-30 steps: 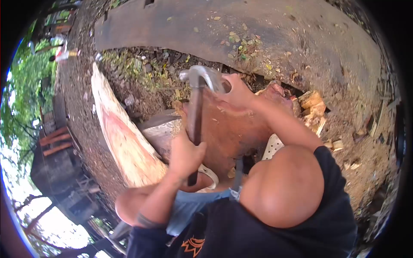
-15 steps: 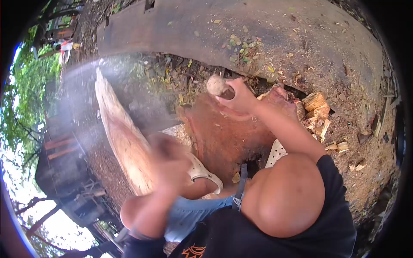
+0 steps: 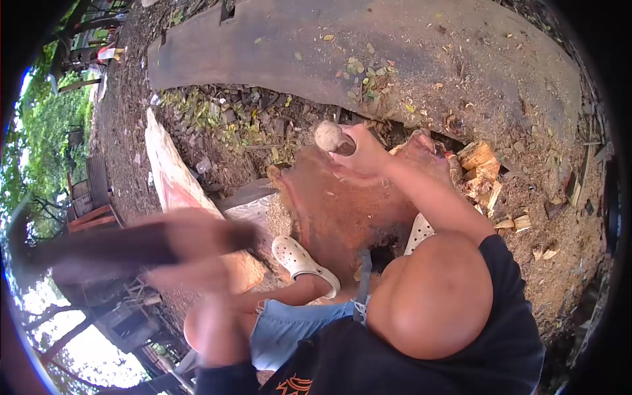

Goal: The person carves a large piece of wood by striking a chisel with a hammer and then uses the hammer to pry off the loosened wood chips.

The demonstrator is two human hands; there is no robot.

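Observation:
A long dark machete-like tool (image 3: 105, 253), heavily blurred by motion, is gripped in my left hand (image 3: 197, 240) and points out to the left. My right hand (image 3: 363, 150) wraps around a short piece of wood (image 3: 329, 136) with a pale rounded end. It is over the far edge of a reddish-brown chopping stump (image 3: 362, 204). My fingers partly hide the lower part of that piece. Left of the stump lies a long pale split log (image 3: 174, 168), partly covered by my left hand and the tool.
My feet in cream clogs (image 3: 296, 257) stand close against the stump. Split wood chunks (image 3: 480, 161) and chips lie on its right. Beyond it runs a broad flat dirt-covered slab (image 3: 283, 49) with fallen leaves. Trees (image 3: 56, 125) and a shed stand at the left.
My left hand has swung left and slightly away from the stump, taking the tool with it. My right hand holds the piece of wood in nearly the same place.

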